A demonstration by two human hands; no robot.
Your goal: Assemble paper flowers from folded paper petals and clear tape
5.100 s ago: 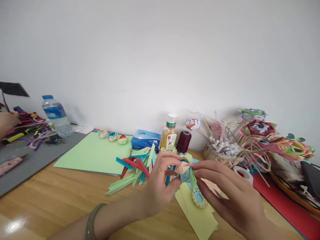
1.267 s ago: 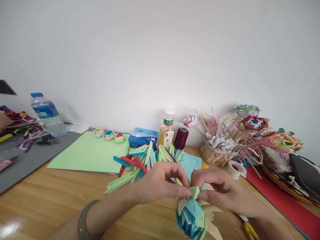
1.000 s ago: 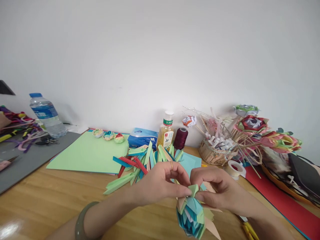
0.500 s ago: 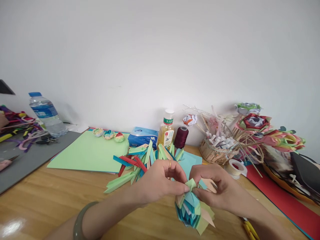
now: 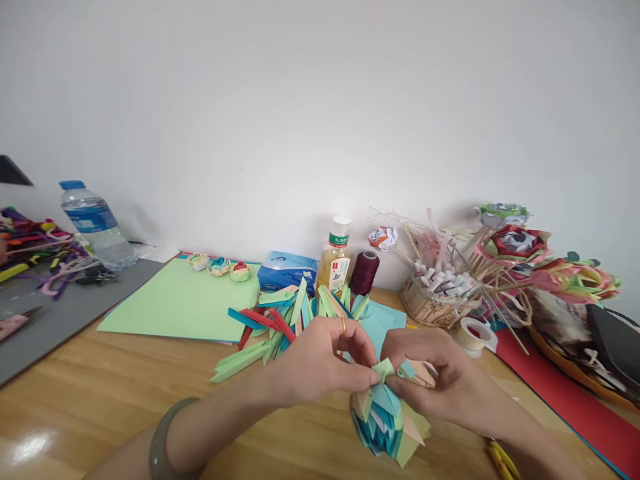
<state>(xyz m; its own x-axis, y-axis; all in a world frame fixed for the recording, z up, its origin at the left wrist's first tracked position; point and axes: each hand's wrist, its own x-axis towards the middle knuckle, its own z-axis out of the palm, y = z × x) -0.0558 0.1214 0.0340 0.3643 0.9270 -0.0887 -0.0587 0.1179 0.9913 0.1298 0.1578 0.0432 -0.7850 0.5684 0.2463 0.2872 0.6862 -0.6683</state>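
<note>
Between my hands is a folded paper flower (image 5: 381, 421) in blue, green and peach, its layered petals hanging toward the table's front. My left hand (image 5: 335, 357) pinches the green tip at its upper end between thumb and fingers. On the other side, my right hand (image 5: 425, 370) grips the same upper edge with thumb and forefinger. Some folds are covered by my fingers. Behind my left hand lies a heap of folded paper strips (image 5: 273, 320) in green, red, blue and peach.
Green paper sheets (image 5: 175, 300) bear several small paper flowers. Behind stand a tissue pack (image 5: 286, 272), a drink bottle (image 5: 335, 260) and a dark thread spool (image 5: 364, 272). At right are a basket (image 5: 425, 307), tape roll (image 5: 473, 337), red paper (image 5: 550, 393) and yellow-handled tool (image 5: 501, 460).
The view has shifted slightly, so the background sits a little differently. Both hands keep their pinch on the paper flower, with hardly any visible movement.
</note>
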